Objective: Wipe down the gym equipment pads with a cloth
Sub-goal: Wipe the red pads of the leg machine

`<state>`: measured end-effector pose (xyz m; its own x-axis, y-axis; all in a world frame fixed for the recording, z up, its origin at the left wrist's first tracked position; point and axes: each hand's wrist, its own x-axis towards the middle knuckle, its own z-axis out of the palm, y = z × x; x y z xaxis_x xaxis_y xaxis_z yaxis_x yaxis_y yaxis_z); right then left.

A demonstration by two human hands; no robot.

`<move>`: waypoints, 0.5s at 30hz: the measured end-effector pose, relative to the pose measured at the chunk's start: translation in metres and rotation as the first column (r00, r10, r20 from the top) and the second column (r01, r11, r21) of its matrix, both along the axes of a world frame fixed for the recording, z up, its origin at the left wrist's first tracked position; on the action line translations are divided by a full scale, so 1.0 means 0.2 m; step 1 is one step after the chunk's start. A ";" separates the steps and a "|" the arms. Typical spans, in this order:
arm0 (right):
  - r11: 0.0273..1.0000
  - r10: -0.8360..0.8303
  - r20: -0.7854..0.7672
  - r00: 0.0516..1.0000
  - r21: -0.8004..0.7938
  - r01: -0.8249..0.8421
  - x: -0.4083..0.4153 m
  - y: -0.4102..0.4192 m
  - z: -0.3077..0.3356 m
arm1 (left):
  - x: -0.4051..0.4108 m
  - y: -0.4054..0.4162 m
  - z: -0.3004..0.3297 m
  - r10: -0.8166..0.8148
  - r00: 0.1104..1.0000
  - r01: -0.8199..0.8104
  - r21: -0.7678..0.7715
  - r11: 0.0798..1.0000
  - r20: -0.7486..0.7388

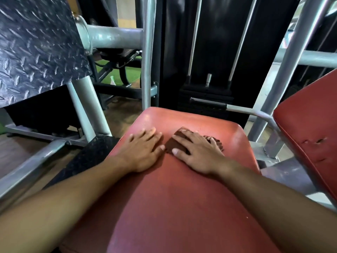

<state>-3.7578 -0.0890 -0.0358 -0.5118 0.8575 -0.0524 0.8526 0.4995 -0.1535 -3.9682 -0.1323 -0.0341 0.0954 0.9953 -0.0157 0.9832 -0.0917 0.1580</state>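
My right grip [196, 152] presses flat, fingers straight, on the brown folded cloth [176, 143] mid-frame, left grip [144, 150] released beside it, red vinyl seat pad [182, 198] stretching toward the lower frame.

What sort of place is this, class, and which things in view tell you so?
Most likely a gym. A red padded seat sits inside a grey steel machine frame, with a black weight stack on guide rods behind it and a diamond-plate footplate alongside.

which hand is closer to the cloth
Right. The right hand lies flat on top of the brown cloth, pressing it onto the red seat pad. The left hand rests on the pad just beside the cloth's left edge.
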 end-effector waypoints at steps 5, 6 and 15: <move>0.991 -0.123 -0.018 0.992 0.046 0.123 -0.02 0.26 0.01 | -0.02 0.02 -0.02 0.002 1.000 -0.002 -0.009 1.000 -0.019; 0.985 -0.167 -0.013 0.986 0.032 0.168 0.00 0.30 0.02 | -0.01 0.02 -0.02 0.003 1.000 -0.003 -0.005 1.000 -0.018; 0.911 -0.401 -0.054 0.914 0.084 0.405 0.23 0.25 -0.02 | -0.02 0.02 -0.03 -0.007 1.000 0.007 0.006 1.000 -0.003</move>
<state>-3.7128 -0.0388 -0.0406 -0.1217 0.9914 0.0474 0.9793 0.1278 -0.1570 -3.9726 -0.1276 -0.0404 0.1021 0.9947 -0.0103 0.9830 -0.0993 0.1546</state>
